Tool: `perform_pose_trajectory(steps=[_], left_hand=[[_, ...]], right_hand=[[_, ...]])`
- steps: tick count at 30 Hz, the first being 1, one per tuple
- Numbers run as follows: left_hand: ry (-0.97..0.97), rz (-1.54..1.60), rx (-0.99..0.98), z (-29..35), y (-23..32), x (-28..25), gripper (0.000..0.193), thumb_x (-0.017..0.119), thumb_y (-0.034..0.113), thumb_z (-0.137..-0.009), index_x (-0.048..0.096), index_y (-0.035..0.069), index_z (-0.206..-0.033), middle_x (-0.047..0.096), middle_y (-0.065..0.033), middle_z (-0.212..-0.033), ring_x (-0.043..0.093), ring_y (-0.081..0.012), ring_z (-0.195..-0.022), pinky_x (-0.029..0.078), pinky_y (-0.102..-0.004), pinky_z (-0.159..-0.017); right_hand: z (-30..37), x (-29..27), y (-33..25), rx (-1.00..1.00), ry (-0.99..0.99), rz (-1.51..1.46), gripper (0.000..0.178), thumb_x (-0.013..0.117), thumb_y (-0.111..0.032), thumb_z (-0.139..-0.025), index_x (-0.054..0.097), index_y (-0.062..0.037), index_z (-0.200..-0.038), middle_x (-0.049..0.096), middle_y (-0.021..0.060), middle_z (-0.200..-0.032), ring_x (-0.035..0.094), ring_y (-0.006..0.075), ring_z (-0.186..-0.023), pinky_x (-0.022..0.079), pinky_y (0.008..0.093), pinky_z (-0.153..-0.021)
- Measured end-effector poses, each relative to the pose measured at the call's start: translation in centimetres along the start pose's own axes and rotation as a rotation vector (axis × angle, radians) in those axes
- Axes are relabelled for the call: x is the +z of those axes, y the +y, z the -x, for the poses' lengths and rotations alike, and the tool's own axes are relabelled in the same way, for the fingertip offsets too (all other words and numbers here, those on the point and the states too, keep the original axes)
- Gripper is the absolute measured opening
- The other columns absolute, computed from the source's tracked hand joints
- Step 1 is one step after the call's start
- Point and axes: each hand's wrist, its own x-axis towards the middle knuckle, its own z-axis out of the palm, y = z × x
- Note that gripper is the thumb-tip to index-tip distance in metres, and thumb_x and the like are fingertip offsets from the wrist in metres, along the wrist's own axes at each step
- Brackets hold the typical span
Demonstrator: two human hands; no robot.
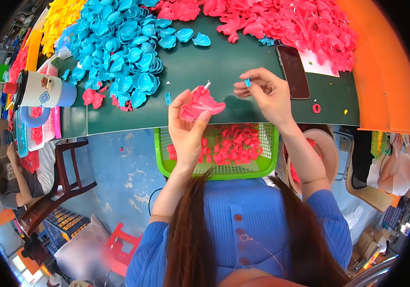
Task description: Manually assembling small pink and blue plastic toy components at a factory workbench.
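My left hand [185, 136] is closed on a pink moulded plastic piece [200, 104], gripping it between thumb and fingers above the front edge of the dark green table. A short metal pin [208, 84] sticks up from the far end of that piece. To the right, my right hand [272, 95] pinches a small blue plastic piece [247, 82] at thumb and fingertip, apart from the pink one. Directly below, a green basket [161, 162] holds many small pink rings [236, 148]. A small blue ring-like part [168, 98] lies on the table beside my left hand.
Heaps of blue petal-like pieces [119, 43] and pink pieces [300, 28] cover the far table, with a yellow pile [61, 21] beyond. A phone [293, 71] lies right of my right hand. A lidded mug [47, 91] stands left. A pink ring [316, 108] lies near the edge.
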Motion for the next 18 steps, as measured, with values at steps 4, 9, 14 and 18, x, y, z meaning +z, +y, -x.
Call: perform_pose_trajectory(steps=[4,9,14,18], left_hand=[[-0.003,-0.02,0.007,0.2,0.5,0.0,0.05,0.065,-0.005,-0.078,0.041,-0.001,-0.122,0.048,-0.012,-0.123,0.051,-0.0167,-0.11,0.042,-0.0298,-0.094],[-0.031,-0.147,0.103,0.5,1.0,0.3,0.054,0.065,-0.006,-0.077,0.039,-0.002,-0.124,0.047,-0.0144,-0.125,0.049,-0.0193,-0.115,0.041,-0.0314,-0.097],[-0.035,-0.125,0.126,0.7,1.0,0.5,0.056,0.068,-0.004,-0.075,0.04,-0.002,-0.124,0.048,-0.0142,-0.125,0.049,-0.0194,-0.114,0.042,-0.0308,-0.096],[-0.037,-0.114,0.123,0.9,1.3,0.9,0.058,0.071,-0.002,-0.073,0.041,-0.002,-0.123,0.048,-0.0145,-0.124,0.049,-0.0199,-0.114,0.042,-0.0308,-0.096]], right_hand=[[0.4,1.7,-0.2,-0.081,0.009,-0.083,0.015,0.048,0.0,-0.089,0.055,0.0058,-0.101,0.065,0.0175,-0.09,0.065,0.021,-0.083,0.054,0.031,-0.074],[0.8,4.0,-1.3,-0.043,0.069,-0.148,0.013,0.05,-0.001,-0.09,0.057,0.0058,-0.099,0.064,0.0168,-0.098,0.064,0.0204,-0.087,0.052,0.0304,-0.077],[1.6,4.6,-1.5,0.012,0.037,-0.086,0.015,0.06,-0.001,-0.084,0.062,0.0039,-0.098,0.063,0.0127,-0.1,0.062,0.0142,-0.084,0.049,0.0244,-0.075],[1.4,5.2,-0.4,-0.17,0.114,0.03,0.014,0.065,0.001,-0.079,0.066,0.0011,-0.093,0.064,0.0082,-0.088,0.059,0.0106,-0.079,0.047,0.022,-0.07]])
